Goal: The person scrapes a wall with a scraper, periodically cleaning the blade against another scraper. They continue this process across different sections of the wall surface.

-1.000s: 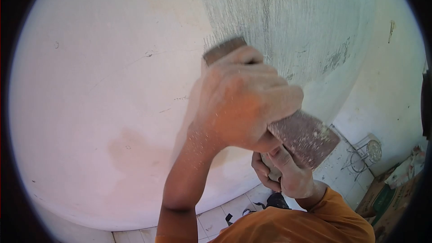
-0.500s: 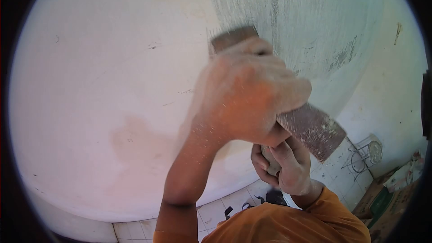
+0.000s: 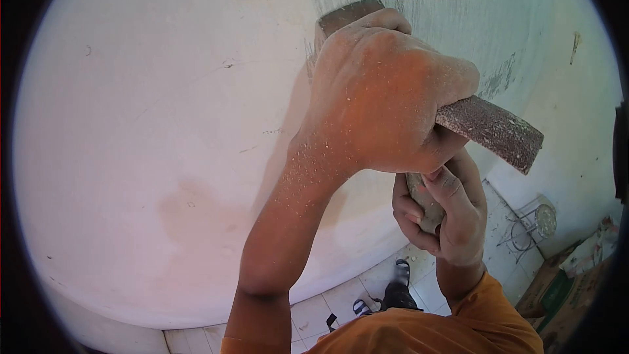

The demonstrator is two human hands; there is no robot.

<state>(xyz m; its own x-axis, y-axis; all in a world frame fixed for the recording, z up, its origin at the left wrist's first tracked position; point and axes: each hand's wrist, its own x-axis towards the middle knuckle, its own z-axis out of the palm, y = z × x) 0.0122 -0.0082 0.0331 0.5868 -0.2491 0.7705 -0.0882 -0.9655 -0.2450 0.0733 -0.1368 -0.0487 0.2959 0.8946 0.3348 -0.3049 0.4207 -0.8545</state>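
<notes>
Head view is mostly wall [image 3: 164,124] behind the sanding block [image 3: 491,132]. It is pale and smooth to the block's left, and scored with fine grey-green lines [image 3: 445,6] above it and to its right. My left hand [image 3: 386,92] lies over the block, fingers curled shut across its top and pressing it to the wall. The block's gritty face, dusted white, juts out to the right of my knuckles. Just under the block, my right hand [image 3: 452,216] has its fingers closed tight round a grey piece [image 3: 419,200].

Slipping looks to me like the main risk. Dust coats my left wrist and the block, so a hard push could twist the block out of my hold and drag my knuckles along the wall. Uneven pressure could also gouge the smooth area left of the block. My right thumb sits right below the block's edge and could get pinched.

My left hand covers most of the block, so I cannot tell its full length or how flat it sits on the wall. I also cannot tell whether the grey piece is joined to the block. Well below the block, a sandalled foot [image 3: 401,269] on the floor tiles [image 3: 314,314] is blurred. Below and right of the block, a stool [image 3: 534,223] is small and hard to make out, and a cardboard box [image 3: 557,295] is cut off by the rim of the view.
</notes>
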